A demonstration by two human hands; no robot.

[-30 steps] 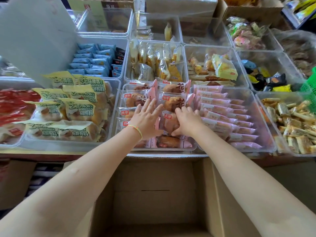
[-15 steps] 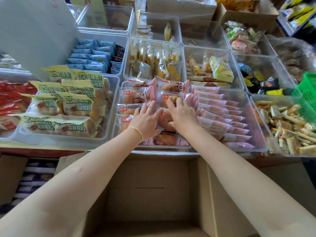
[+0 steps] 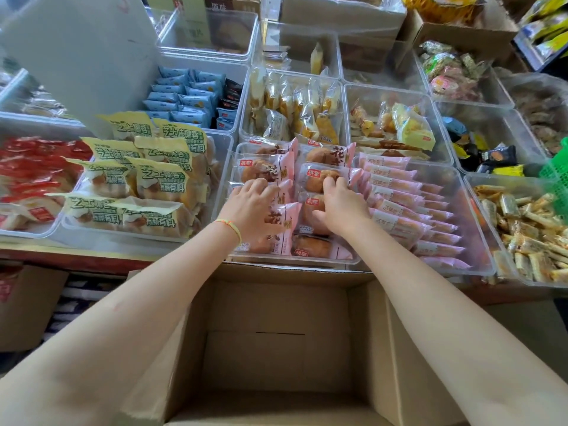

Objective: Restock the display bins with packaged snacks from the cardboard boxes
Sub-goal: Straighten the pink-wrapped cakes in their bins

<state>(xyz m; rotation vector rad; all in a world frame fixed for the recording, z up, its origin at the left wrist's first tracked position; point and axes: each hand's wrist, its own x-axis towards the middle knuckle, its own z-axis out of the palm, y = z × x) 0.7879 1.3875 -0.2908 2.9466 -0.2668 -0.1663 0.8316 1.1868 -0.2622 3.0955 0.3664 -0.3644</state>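
Note:
A clear display bin (image 3: 353,262) at the centre front holds several pink-wrapped round bread packs (image 3: 325,155) in two rows. My left hand (image 3: 253,207), with a yellow wrist band, rests on the left row with its fingers bent down onto the packs. My right hand (image 3: 342,207) lies on the right row; its fingertips curl over the far edge of one pack (image 3: 313,182) and the thumb sits at the near side. Right below the bin stands an open cardboard box (image 3: 276,333) with nothing visible inside.
Bins stand edge to edge: yellow-green bread packs (image 3: 153,179) left, slim pink packs (image 3: 399,192) right, wafer sticks (image 3: 528,235) far right, blue packs (image 3: 184,96) behind. A white board (image 3: 76,56) leans at back left. A second carton (image 3: 27,305) sits low left.
Both hands slid a little farther into the bin over the pink packs, and their fingers went from flat to bent. The view shifted slightly.

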